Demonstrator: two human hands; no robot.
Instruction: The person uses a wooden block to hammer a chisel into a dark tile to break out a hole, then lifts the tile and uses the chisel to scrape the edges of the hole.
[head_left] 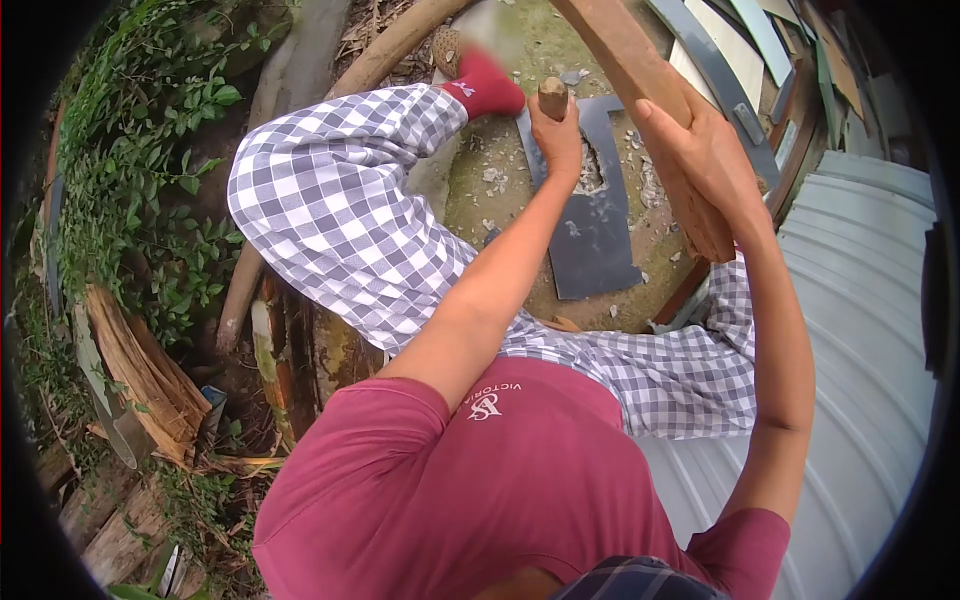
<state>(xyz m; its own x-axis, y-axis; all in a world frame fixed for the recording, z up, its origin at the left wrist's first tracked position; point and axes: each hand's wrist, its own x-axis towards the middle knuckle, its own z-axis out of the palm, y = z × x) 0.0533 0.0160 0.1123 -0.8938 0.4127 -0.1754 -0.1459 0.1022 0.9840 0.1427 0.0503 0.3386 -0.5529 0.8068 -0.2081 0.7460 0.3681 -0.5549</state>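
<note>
My left hand (558, 135) is closed round a short wooden handle (552, 92) whose rounded end points up; whatever is below the fist is hidden. Beneath it a dark grey sheet (592, 245) lies on the ground, with a jagged hole and pale chips around it. My right hand (705, 155) grips a thick brown wooden beam (625, 65) near its lower end, thumb on the upper face and fingers out of sight behind the far edge. The beam slants from the top of the view down to the right of the sheet.
My red-socked foot (490, 88) rests left of the sheet. Boards and panel offcuts (745, 70) are stacked at upper right, above corrugated metal sheeting (850, 290). Green plants (150, 150), a log (390, 45) and a split piece of wood (145, 375) lie on the left.
</note>
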